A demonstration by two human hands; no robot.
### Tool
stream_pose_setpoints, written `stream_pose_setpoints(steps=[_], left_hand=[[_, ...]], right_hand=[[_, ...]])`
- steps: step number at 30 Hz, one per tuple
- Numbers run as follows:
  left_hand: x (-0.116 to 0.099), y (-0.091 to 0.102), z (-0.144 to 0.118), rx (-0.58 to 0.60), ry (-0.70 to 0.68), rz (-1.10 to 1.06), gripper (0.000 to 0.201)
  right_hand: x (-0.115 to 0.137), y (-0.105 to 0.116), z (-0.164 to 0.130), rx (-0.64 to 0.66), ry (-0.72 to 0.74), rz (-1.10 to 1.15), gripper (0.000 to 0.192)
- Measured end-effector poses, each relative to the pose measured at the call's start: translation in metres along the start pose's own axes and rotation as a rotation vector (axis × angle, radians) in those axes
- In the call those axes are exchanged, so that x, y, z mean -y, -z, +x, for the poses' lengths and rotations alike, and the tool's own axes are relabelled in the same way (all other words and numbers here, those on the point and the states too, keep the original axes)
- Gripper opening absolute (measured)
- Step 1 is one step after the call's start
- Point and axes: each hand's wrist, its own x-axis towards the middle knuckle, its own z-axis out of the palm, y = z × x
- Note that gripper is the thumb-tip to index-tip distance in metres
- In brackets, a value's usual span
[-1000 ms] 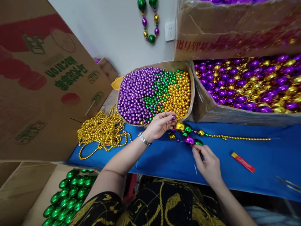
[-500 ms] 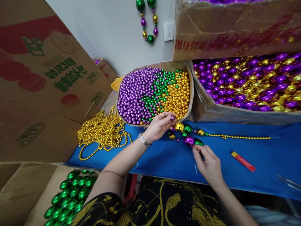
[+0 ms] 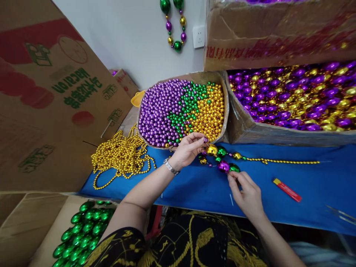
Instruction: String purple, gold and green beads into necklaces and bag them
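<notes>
The blue tabletop (image 3: 194, 189) carries, at twelve o'clock, a carton of small beads (image 3: 182, 109) in purple, green and gold; at nine o'clock lies a heap of gold chain (image 3: 122, 154). At the centre sits the half-strung necklace (image 3: 222, 157). The left hand (image 3: 187, 150) pinches a small purple bead (image 3: 205, 139) in a closed grip above the necklace's eleven o'clock end. The right hand (image 3: 246, 193) nips the strand beside a green bead (image 3: 234, 168). Threading seems under way; next, the purple bead needs lining up with the thread end, which is too fine to see.
</notes>
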Motion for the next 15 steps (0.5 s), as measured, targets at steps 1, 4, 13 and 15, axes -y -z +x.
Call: stream_pose_setpoints(steps=[1, 4, 13, 15], left_hand=[[0.000, 0.000, -0.001, 0.007, -0.018, 0.015, 0.029], [0.001, 0.000, -0.003, 0.033, -0.076, 0.064, 0.028], [0.007, 0.001, -0.008, 0.095, -0.128, 0.173, 0.035], [0.006, 0.001, -0.008, 0.085, -0.156, 0.239, 0.033]], right_hand=[[-0.001, 0.000, -0.001, 0.000, -0.002, 0.000, 0.013], [-0.004, -0.002, -0.002, 0.000, -0.017, 0.005, 0.013], [-0.009, -0.006, -0.006, 0.005, -0.047, 0.023, 0.014], [-0.013, -0.007, -0.005, 0.013, -0.069, 0.042, 0.015]])
